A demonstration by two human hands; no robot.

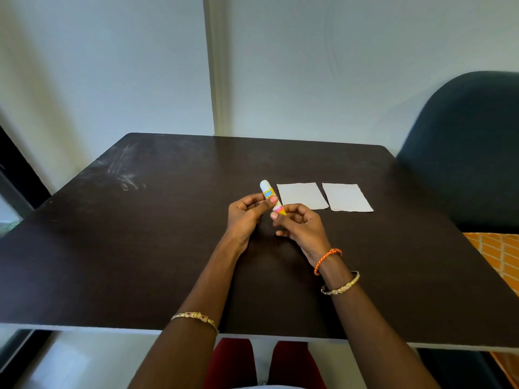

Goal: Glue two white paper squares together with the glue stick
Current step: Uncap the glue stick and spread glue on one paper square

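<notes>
A person's left hand point(247, 213) and right hand point(299, 220) pinch a still-capped glue stick point(270, 194) above the dark table point(168, 248), fingers closed around it, while two white paper squares point(302, 195) point(346, 197) lie unglued, side by side just beyond.

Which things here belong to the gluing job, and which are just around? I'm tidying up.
For the job: glue stick, held by left hand and right hand; left paper square; right paper square.
Just around: chair; orange cloth.
</notes>
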